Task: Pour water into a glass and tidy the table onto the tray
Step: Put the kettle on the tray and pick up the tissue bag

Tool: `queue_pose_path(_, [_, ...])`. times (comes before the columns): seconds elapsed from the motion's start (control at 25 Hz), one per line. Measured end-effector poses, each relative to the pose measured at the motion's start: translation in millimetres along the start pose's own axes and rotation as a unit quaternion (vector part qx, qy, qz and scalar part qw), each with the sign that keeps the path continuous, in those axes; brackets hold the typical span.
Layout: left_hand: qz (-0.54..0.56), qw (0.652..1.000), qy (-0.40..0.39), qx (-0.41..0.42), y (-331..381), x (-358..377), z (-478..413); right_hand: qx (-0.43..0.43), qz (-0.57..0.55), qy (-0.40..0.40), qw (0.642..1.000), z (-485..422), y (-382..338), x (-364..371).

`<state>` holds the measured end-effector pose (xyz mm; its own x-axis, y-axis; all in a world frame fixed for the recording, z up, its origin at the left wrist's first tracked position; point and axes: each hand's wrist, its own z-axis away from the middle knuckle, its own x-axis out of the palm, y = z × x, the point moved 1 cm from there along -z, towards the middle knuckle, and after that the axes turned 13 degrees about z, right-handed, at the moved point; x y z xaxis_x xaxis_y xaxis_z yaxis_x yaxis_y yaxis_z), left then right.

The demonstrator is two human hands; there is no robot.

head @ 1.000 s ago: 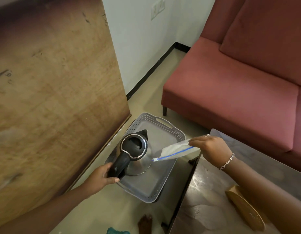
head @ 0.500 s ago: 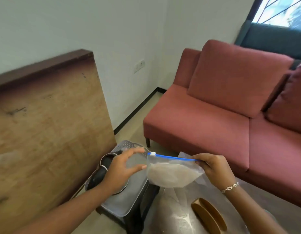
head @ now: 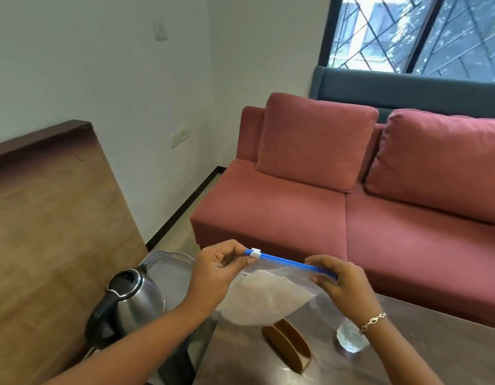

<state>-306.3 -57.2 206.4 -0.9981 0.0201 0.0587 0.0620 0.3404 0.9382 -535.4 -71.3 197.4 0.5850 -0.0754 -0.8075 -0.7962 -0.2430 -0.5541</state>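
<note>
Fingers of left hand (head: 215,273) pinch slider (head: 256,252) | right hand (head: 343,284) pinches zip (head: 290,263) end | bag (head: 268,298) over tabletop (head: 424,332) left edge | advice: keep zip taut, run slider straight

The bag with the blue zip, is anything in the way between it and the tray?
Nothing visible blocks it. The left hand and right hand hold the bag in the air beside the tray. The kettle stands on the tray's near part, but the part behind it looks bare.
</note>
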Motion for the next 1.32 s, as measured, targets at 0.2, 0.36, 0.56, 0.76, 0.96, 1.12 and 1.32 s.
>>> queue_pose_path(0.2, [0.003,1.000,0.016,-0.020,-11,36,1,-0.047,0.231,0.113,0.965,22,4,-21])
queue_pose_path(0.36, [-0.026,0.999,-0.023,-0.026,-13,66,11,-0.128,0.038,0.128,0.983,29,-7,-25])
queue_pose_path(0.56, [-0.051,0.996,-0.054,-0.039,-14,92,21,-0.123,-0.044,0.117,0.984,37,-11,-11])
queue_pose_path(0.76, [-0.054,0.995,-0.061,-0.051,-19,102,27,-0.095,-0.029,0.106,0.989,38,8,-7])
queue_pose_path(0.96, [-0.058,0.993,-0.082,-0.058,-23,104,27,-0.096,-0.028,0.106,0.989,45,19,-8])
queue_pose_path(1.12, [-0.039,0.996,-0.042,-0.072,-25,98,23,-0.067,-0.011,0.111,0.992,52,41,-14])
queue_pose_path(1.32, [-0.023,0.997,-0.026,-0.065,-19,79,21,-0.035,0.051,0.093,0.994,66,79,-22])
